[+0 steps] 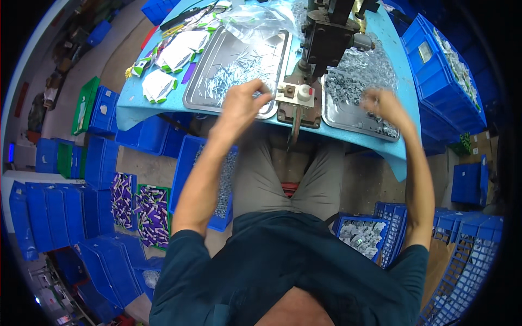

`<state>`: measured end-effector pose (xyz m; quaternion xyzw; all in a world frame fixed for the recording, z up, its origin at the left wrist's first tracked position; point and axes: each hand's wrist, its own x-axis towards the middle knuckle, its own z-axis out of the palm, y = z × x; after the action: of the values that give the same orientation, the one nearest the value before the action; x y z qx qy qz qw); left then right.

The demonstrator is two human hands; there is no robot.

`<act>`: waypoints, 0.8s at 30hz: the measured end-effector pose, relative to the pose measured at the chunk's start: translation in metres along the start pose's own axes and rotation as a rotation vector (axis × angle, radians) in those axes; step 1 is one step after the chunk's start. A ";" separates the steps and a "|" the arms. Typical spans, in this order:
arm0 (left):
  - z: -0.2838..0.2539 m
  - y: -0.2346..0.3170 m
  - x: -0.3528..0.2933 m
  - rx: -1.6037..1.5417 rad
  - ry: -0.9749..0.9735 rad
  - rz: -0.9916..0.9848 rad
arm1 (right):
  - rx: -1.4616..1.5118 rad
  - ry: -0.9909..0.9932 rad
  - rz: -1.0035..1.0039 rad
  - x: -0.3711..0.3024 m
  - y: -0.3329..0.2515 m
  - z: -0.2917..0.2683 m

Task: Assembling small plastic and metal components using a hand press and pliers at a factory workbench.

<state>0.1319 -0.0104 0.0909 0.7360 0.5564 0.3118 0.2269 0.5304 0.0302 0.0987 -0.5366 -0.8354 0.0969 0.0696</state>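
Observation:
My left hand [246, 100] is beside the press fixture, over the near right corner of a metal tray [197, 96] of thin silvery pins [231, 73]. Its thumb and curled fingers come together; whatever they may hold is too small to make out. The fixture [296, 93] is a pale block with a red spot, set on the brown base [311, 117] of a dark bench press [326, 41]. Over a second metal tray [353, 120], my right hand [385, 106] is smeared by motion beside small dark grey ring-like parts [345, 87]. Its fingers cannot be read clearly.
White and green packets [182, 49] lie on the blue-covered table [133, 111] at left. Clear plastic bags [261, 22] overlap the trays' far ends. Blue crates [443, 68] stand at right. Below are bins of metal parts [361, 236] and purple-and-white pieces [152, 214].

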 end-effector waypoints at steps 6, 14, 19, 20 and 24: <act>-0.011 -0.035 0.008 0.403 -0.073 0.038 | 0.133 -0.048 0.199 -0.030 -0.036 0.037; 0.037 -0.066 0.034 0.524 -0.037 0.160 | 0.752 0.254 0.168 0.015 -0.082 0.049; 0.030 -0.059 0.024 0.433 -0.015 0.108 | 0.784 0.556 -0.107 0.055 -0.124 0.087; 0.027 -0.060 0.022 0.388 0.020 0.121 | 0.673 0.584 -0.188 0.059 -0.126 0.091; 0.020 -0.063 0.018 0.087 0.088 0.064 | 0.346 0.683 -0.399 0.040 -0.127 0.089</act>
<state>0.1067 0.0247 0.0375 0.7481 0.5552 0.3265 0.1600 0.3821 0.0073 0.0425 -0.3461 -0.8233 0.0372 0.4484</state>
